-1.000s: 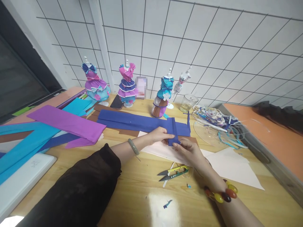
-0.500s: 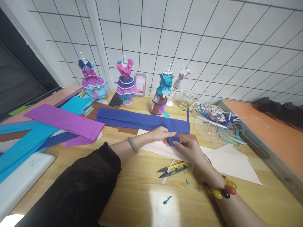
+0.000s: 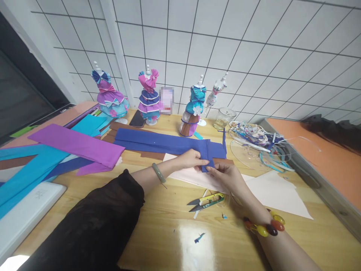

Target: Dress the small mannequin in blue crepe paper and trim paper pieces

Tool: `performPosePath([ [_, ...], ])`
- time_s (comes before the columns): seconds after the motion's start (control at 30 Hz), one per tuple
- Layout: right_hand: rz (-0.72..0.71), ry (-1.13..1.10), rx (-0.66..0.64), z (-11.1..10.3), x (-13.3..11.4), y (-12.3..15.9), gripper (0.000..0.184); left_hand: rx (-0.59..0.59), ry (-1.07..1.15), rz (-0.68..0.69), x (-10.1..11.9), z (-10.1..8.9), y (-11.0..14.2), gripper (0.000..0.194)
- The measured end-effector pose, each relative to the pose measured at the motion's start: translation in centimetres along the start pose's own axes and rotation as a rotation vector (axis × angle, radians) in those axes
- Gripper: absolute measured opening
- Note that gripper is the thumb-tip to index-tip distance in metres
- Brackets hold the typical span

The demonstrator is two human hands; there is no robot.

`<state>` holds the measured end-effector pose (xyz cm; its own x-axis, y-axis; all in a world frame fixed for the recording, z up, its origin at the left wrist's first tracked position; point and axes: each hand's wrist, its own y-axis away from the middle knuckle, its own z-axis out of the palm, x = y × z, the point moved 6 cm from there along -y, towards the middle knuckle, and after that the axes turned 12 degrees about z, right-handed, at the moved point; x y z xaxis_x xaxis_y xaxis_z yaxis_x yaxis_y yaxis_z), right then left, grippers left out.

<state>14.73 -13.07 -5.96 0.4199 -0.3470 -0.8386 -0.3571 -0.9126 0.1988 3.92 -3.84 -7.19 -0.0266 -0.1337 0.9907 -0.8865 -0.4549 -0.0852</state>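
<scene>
A small strip of dark blue paper (image 3: 208,152) is pinched between both hands, its surface showing fold lines. My left hand (image 3: 192,159) grips its left side, thumb on top. At its lower right, my right hand (image 3: 225,174) pinches the edge between thumb and fingers. Behind the strip lies a long folded band of the same dark blue paper (image 3: 158,142), on top of brown sheets. White paper (image 3: 191,179) lies beneath my hands. Nearer to me are thread snips (image 3: 205,202) with yellow and green handles, their blades pointing left.
Small dress forms in paper dresses, such as the pink and blue dress (image 3: 149,98), stand along the tiled wall. Purple and turquoise paper strips (image 3: 76,145) overlap at left beside a white box (image 3: 34,214). A glass jar (image 3: 225,117) and a heap of ribbon scraps (image 3: 254,135) are at right.
The strip's upper part now shows a raised vertical fold, and its lower end sits slightly higher. My right hand has shifted a little; my left has barely moved.
</scene>
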Motion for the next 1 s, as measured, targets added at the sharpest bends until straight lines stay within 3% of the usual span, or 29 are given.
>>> performPosePath([
  [0.2,0.049,-0.172,0.044,-0.5,0.0,-0.1,0.046,0.001,0.098,-0.008,0.2,0.1,0.0,0.039],
  [0.47,0.066,-0.209,0.053,-0.6,0.4,-0.4,0.046,0.035,0.114,-0.044,0.9,0.1,0.3,0.041],
  [0.6,0.025,-0.203,0.022,-0.3,0.0,-0.2,0.044,0.083,0.224,-0.040,0.6,-0.1,0.2,0.045],
  [0.77,-0.144,-0.131,-0.028,0.0,-1.1,0.4,0.033,0.212,0.452,-0.017,-0.2,-0.9,0.0,0.041],
  [0.9,-0.425,0.014,0.061,-0.6,-3.1,1.7,0.017,0.286,0.483,-0.046,-0.9,-1.3,-0.1,0.042],
  [1.0,-0.548,0.054,0.118,-1.0,-4.6,2.9,0.007,0.278,0.432,-0.057,-1.1,-1.2,-0.1,0.044],
])
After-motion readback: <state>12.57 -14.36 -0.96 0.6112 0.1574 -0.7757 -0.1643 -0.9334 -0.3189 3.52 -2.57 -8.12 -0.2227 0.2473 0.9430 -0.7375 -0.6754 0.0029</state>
